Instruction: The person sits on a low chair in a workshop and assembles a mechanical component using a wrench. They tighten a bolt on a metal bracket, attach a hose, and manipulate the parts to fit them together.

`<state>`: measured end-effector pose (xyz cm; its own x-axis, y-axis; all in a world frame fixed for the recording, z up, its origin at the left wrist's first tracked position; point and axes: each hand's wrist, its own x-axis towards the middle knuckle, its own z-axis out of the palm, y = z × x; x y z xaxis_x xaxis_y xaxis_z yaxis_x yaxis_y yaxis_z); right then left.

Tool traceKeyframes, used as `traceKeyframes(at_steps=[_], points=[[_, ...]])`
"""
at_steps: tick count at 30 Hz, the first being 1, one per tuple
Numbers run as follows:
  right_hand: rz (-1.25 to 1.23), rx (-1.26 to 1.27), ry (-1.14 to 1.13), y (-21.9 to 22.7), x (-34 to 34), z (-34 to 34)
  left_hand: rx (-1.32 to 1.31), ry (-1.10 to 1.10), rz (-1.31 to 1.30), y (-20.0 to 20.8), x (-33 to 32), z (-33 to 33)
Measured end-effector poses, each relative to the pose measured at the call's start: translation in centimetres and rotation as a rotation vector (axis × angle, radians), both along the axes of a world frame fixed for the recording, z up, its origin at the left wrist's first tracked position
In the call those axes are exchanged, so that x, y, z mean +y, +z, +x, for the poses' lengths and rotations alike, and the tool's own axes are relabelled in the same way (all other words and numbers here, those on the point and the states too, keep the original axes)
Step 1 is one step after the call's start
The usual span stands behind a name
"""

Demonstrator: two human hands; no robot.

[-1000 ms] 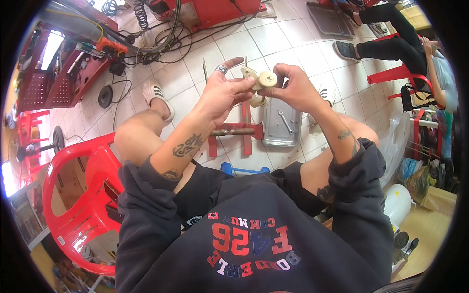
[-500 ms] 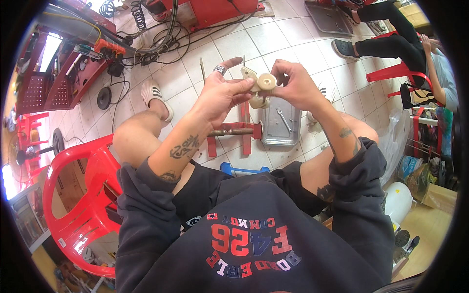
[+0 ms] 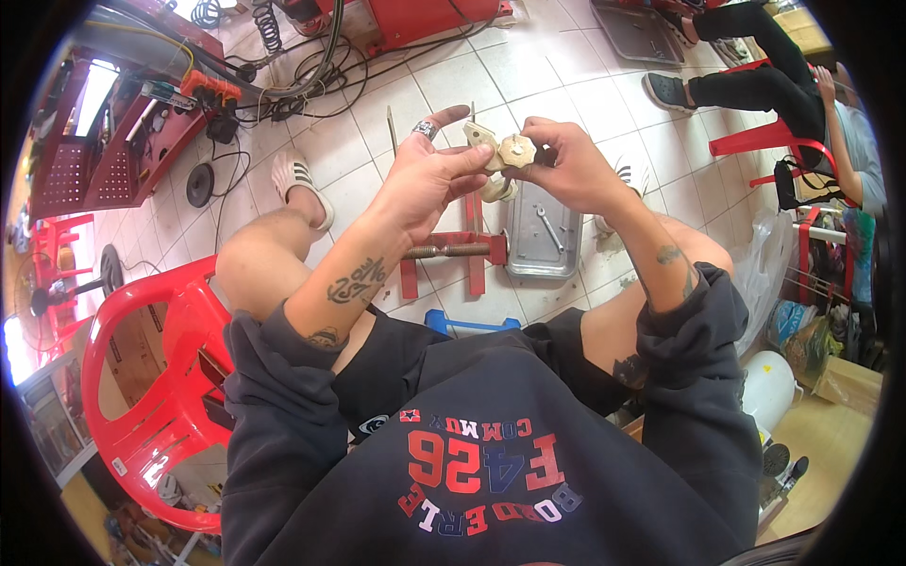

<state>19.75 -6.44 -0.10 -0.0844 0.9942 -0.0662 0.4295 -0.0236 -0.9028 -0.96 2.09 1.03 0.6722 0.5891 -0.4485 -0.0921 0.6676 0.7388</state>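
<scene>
In front of me, over the floor, both hands meet at a cream-coloured part with a flat flange and a rounded lower end. My left hand pinches the flange side between thumb and fingers, its index finger stretched out and wearing a ring. Against the part sits a round cream piece with a scalloped edge, gripped at its right side by the thumb and fingers of my right hand. Whether the two pieces are joined cannot be made out.
Below my hands stands a red metal stand with a threaded rod. Beside it lies a grey tray holding a wrench. A blue-handled item is near my lap. Cables, a red chair and a seated person's legs surround the area.
The round piece has turned in my right fingers: its smooth round face gave way to a scalloped one. My left hand holds nearly the same place.
</scene>
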Motion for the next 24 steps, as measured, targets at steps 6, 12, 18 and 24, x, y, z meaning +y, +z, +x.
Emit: traceKeyframes(at_steps=[6,12,18,24], points=[[0.021,-0.058,-0.018,0.1,-0.4,-0.8,0.022,-0.024,0.034,0.0,-0.2,0.0],[-0.08,-0.059,-0.101,0.8,-0.4,-1.3,-0.009,-0.012,0.048,-0.1,-0.1,0.0],[0.126,-0.06,-0.079,0.5,-0.2,-0.7,0.039,-0.042,0.211,0.1,0.2,0.5],[0.186,-0.017,-0.159,0.7,-0.4,0.6,0.359,-0.055,0.407,-0.7,1.5,0.5]])
